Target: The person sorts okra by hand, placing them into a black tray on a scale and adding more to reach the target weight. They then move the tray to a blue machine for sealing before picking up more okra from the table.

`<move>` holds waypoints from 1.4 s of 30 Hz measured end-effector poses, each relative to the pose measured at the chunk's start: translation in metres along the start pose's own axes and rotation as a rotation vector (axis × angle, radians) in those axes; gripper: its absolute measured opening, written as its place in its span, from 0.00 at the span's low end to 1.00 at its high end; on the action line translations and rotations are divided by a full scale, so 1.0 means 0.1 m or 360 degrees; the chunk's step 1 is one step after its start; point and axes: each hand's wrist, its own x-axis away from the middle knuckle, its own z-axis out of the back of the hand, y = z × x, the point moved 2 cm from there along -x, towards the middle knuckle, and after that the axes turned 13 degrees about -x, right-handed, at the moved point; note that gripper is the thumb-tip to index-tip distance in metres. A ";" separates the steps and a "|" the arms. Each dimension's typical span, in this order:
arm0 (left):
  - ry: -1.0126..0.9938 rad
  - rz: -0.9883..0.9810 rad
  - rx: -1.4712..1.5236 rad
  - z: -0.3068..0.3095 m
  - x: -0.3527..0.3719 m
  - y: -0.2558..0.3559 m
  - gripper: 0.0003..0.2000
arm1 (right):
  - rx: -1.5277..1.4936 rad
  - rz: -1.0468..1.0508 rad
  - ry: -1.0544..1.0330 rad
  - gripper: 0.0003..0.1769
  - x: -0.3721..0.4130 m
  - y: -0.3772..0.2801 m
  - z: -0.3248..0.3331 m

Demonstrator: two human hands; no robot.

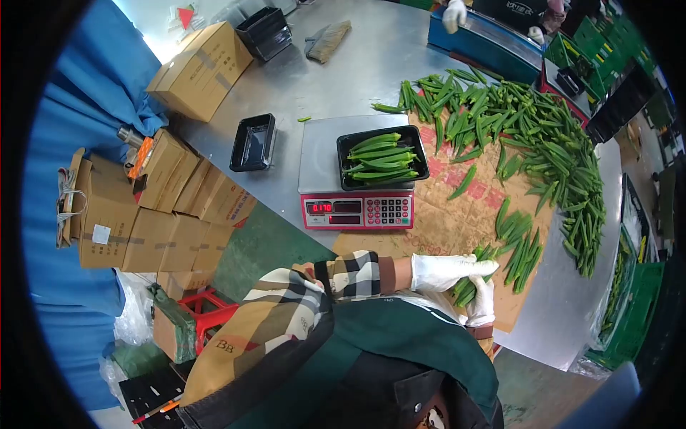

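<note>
My gloved right hand (483, 307) and left hand (444, 272) both curl shut around a bunch of okra pods (462, 291) (fingers wrapped close) over the cardboard sheet (436, 229). Beyond, a black tray of okra (381, 159) sits on the scale (357, 210). Farther off lies the loose okra pile (543, 136).

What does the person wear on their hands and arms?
White gloves on the left hand and right hand. The left sleeve is checked beige, black and white, ending in a brown cuff; the right wrist shows a brown cuff too.
</note>
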 end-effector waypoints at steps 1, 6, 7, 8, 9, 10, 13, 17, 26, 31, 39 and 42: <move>0.0039 -0.0001 -0.0146 0.05 0.04 -0.01 0.28 | -0.0130 -0.0011 0.0005 0.20 0.04 0.01 -0.04; 0.0702 -0.0207 -0.0835 0.44 0.58 0.46 0.28 | -0.0450 -0.0127 -0.0266 0.29 0.12 -0.08 -0.40; 0.0990 -0.0540 -0.0903 0.58 0.66 0.50 0.26 | -0.0299 -0.0115 -0.0324 0.33 0.08 -0.09 -0.43; 0.1286 -0.0539 -0.1106 0.74 0.76 0.55 0.23 | -0.0212 -0.0170 -0.0302 0.32 0.03 -0.09 -0.45; 0.1307 -0.0369 -0.1133 0.87 0.82 0.61 0.20 | -0.0103 -0.0188 -0.0315 0.31 0.01 -0.11 -0.53; 0.0991 -0.0356 -0.0799 1.00 0.77 0.51 0.19 | 0.0007 -0.0204 -0.0315 0.30 -0.02 -0.13 -0.63; 0.0807 -0.0137 -0.1163 0.84 0.64 0.39 0.24 | 0.0024 -0.0116 -0.0308 0.23 -0.15 -0.07 -0.85; 0.0856 -0.0189 -0.1156 0.64 0.53 0.11 0.33 | -0.0157 0.0033 -0.0273 0.19 -0.23 -0.08 -1.02; 0.0763 0.0062 -0.1907 0.60 0.54 0.18 0.35 | -0.0115 0.0059 -0.0054 0.18 -0.22 -0.06 -1.01; 0.0766 0.0011 -0.1810 0.62 0.59 0.23 0.38 | 0.0071 0.0167 -0.0126 0.21 -0.29 0.08 -0.99; 0.0935 -0.0189 -0.1896 0.54 0.69 0.39 0.41 | -0.0136 0.0037 -0.0212 0.21 -0.27 0.11 -1.01; 0.0963 -0.0329 -0.2105 0.54 0.66 0.35 0.39 | -0.0073 -0.0004 -0.0181 0.22 -0.27 0.11 -1.01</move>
